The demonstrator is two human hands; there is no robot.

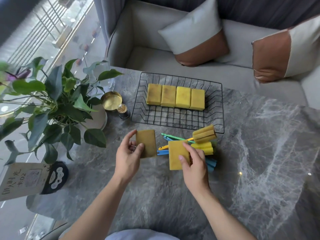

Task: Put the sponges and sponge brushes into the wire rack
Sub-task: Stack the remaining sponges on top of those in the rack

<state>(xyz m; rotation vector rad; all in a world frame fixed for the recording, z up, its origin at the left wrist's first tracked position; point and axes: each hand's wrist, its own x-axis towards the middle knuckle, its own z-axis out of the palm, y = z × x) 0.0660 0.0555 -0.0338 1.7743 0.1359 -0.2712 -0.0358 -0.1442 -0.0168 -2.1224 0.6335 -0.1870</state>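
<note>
Left hand pinches one yellow sponge by its left edge, held above the worktop. Right hand grips a second sponge, fingers across its right side, over the pile of sponge brushes just right of it. Brush handles green, yellow, blue, tangled together. Wire rack sits further back, four sponges side by side along its far half. Potted plant on the left.
</note>
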